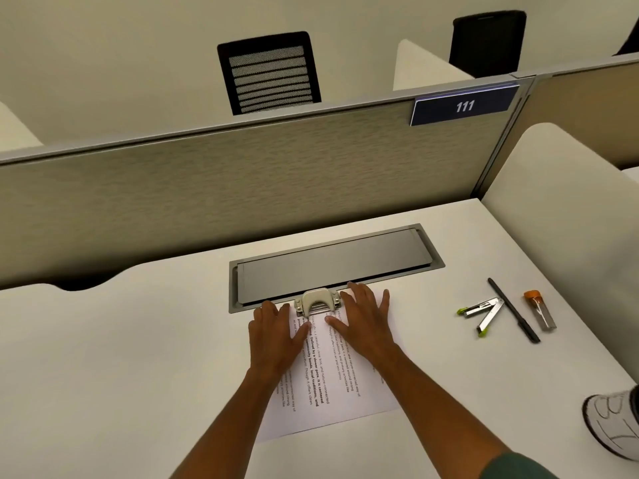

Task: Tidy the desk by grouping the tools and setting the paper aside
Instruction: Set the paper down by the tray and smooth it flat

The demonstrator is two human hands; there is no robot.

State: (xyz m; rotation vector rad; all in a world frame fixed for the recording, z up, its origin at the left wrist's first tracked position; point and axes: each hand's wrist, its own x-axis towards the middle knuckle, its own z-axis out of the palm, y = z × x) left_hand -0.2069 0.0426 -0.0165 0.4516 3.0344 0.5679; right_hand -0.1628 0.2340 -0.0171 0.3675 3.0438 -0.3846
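On the white counter [138, 340] your left hand [276, 335] and right hand [364, 321] lie flat, fingers spread and gripping nothing, on the paper [332, 385] beside the hole punch [316, 302]; sliding it carelessly could tear the page.

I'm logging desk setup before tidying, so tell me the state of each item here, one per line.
Paper: flat on the desk, far edge in the hole punch.
Hole punch: sitting on the paper's far edge.
Left hand: open, flat on the paper.
Right hand: open, flat on the paper.
Stapler: swung open.
Pen: capped, lying beside the stapler.
Orange-capped tube: capped, lying flat.
Cable hatch: lid shut.
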